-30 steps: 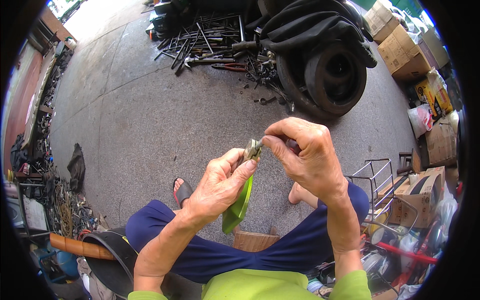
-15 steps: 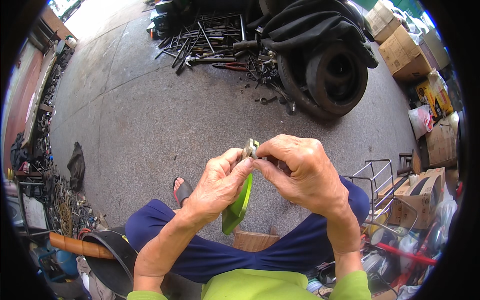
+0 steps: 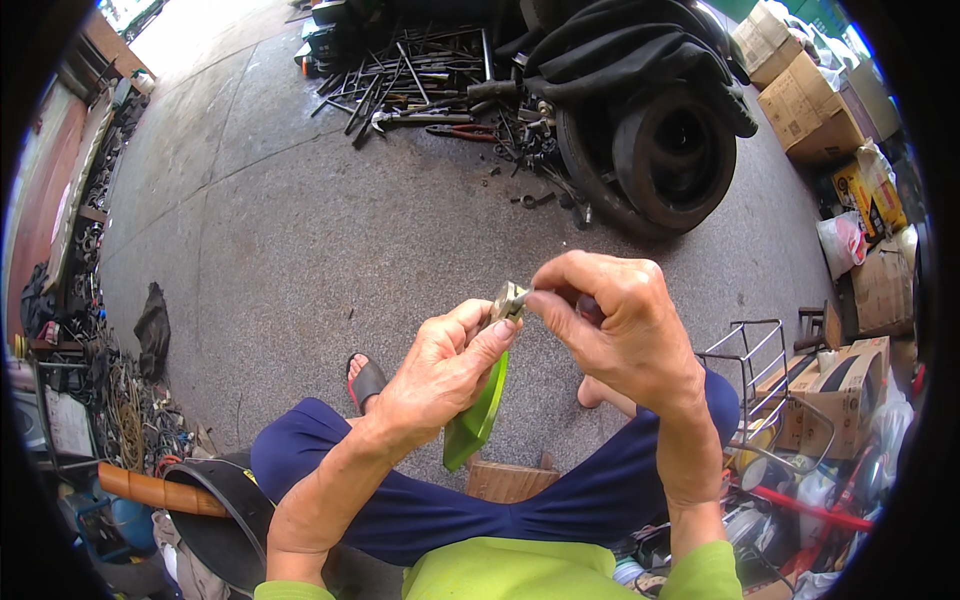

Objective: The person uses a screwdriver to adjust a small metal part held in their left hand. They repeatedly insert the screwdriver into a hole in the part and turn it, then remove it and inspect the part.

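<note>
My left hand (image 3: 425, 375) is closed on a small metal bracket (image 3: 505, 302), thumb on its near side. A flat bright-green piece (image 3: 478, 415) with an angled lower end hangs below the bracket, apparently part of it; the join is hidden by the fingers. Close on the right, my right hand (image 3: 620, 320) pinches a small thin greyish piece (image 3: 522, 297) against the bracket's top end. That piece is too small to name, and its tip is mostly covered by thumb and forefinger. Both hands are raised above my lap.
A wooden stool (image 3: 508, 482) shows between my knees. Ahead lie a heap of hand tools (image 3: 400, 85) and black tyres (image 3: 672, 155) on the grey floor. Cardboard boxes (image 3: 810, 105) and a wire rack (image 3: 745, 365) stand at right. A black bucket (image 3: 225, 515) is beside my left knee.
My right hand has shifted slightly up and right, drawing its fingertips off the bracket's side, so more of the small greyish piece shows. My left hand and the green piece have barely moved.
</note>
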Motion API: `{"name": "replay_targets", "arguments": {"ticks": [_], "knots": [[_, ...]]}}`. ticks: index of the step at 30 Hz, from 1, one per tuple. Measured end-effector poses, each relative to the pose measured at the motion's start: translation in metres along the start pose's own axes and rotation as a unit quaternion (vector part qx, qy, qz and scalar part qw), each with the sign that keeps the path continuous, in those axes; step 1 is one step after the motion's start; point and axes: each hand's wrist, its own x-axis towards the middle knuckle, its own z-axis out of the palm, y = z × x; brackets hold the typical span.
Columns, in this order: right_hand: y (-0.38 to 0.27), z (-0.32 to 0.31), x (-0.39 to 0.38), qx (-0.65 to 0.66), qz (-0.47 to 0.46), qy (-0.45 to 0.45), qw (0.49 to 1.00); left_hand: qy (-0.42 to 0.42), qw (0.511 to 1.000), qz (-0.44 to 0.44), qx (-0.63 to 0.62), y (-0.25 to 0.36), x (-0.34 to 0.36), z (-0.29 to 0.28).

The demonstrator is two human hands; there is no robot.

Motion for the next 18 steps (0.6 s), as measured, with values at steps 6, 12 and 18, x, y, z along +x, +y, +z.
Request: {"name": "replay_targets", "arguments": {"ticks": [6,12,18], "knots": [[-0.004,0.002,-0.003,0.02,-0.022,-0.039,0.999,-0.001,1.0,0.004,-0.006,0.0,0.0,-0.001],[0.009,0.002,0.003,-0.05,-0.003,0.116,0.992,-0.023,0.994,-0.035,-0.1,0.001,0.001,-0.006],[-0.015,-0.036,-0.011,0.156,-0.074,0.302,0.938,-0.068,0.948,-0.072,-0.301,0.008,0.001,-0.013]]}}
